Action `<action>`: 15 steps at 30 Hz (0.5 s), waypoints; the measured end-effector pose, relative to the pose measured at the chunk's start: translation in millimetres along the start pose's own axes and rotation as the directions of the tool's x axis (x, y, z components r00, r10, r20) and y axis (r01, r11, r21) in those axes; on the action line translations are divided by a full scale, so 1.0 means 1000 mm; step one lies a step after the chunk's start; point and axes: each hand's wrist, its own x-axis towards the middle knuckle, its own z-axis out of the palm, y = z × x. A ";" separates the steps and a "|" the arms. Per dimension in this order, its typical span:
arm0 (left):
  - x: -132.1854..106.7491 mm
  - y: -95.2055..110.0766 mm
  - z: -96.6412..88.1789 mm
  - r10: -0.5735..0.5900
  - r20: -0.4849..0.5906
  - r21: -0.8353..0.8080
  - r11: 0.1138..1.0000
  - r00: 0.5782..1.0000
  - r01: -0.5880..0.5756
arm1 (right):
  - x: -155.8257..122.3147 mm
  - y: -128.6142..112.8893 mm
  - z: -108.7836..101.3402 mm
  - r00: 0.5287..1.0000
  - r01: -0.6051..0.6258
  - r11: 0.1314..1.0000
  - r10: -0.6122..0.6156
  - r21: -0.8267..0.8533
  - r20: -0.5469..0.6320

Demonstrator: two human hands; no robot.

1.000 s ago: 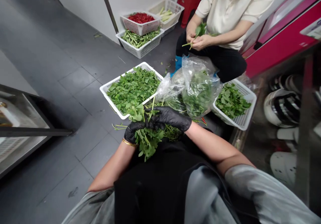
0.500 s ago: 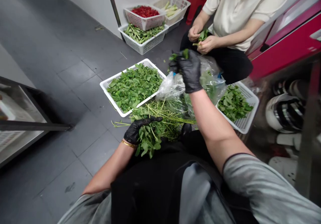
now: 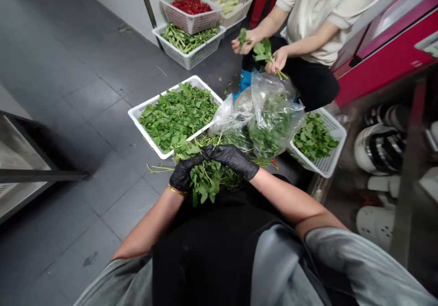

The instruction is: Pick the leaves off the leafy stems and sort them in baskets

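Note:
My left hand (image 3: 185, 171), in a black glove, is closed around a bunch of leafy greens (image 3: 205, 182) whose leaves hang down over my lap. From the right, my right hand (image 3: 234, 159), also black-gloved, reaches across the top of the bunch. Its fingers are pressed together on the greens and meet the left fingertips, so the exact pinch point is hidden. Just beyond both hands lie loose thin stems (image 3: 155, 169), partly covered by them. A white basket (image 3: 137, 118) full of picked leaves stands on the floor ahead.
Clear plastic bags (image 3: 270, 123) of greens sit ahead, beside a smaller basket (image 3: 337, 153) of leaves. Across from me, a person (image 3: 308, 32) holds greens in both hands. Stacked baskets (image 3: 191, 61) hold red chillies and green pieces. A metal rack (image 3: 407, 182) flanks the right side.
My right hand has come down and back from near the bags to the bunch in my left hand. The other person's hands have moved apart, with greens in each.

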 end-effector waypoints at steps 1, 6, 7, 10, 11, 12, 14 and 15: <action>-0.001 -0.002 0.002 0.021 -0.003 0.005 1.000 1.000 -0.021 | -0.005 0.005 0.003 1.000 -0.008 1.000 0.009 0.002 -0.026; -0.013 -0.002 0.004 0.050 -0.052 0.120 0.992 0.997 -0.044 | -0.044 0.019 -0.015 0.986 0.165 0.889 -0.134 -0.426 0.102; -0.016 -0.002 0.005 0.050 -0.059 0.139 0.989 0.997 -0.041 | -0.052 0.020 -0.023 0.978 0.208 0.836 -0.167 -0.508 0.125; -0.019 -0.005 0.011 0.026 -0.001 0.184 0.983 1.000 -0.026 | -0.057 0.010 -0.050 0.970 0.212 0.758 -0.240 -0.617 0.039; -0.019 -0.008 0.014 0.006 0.035 0.201 0.980 0.999 -0.013 | -0.049 0.001 -0.058 0.959 0.207 0.753 -0.282 -0.624 -0.022; -0.018 -0.011 0.016 -0.015 0.070 0.214 0.977 0.997 0.000 | -0.037 -0.012 -0.065 0.941 0.205 0.752 -0.327 -0.626 -0.084; -0.016 -0.017 0.021 -0.045 0.119 0.216 0.976 0.992 0.018 | -0.006 -0.042 -0.075 0.873 0.312 0.720 -0.475 -0.620 -0.112; -0.015 -0.018 0.022 -0.050 0.126 0.209 0.978 0.991 0.023 | 0.009 -0.057 -0.078 0.850 0.323 0.701 -0.511 -0.636 -0.132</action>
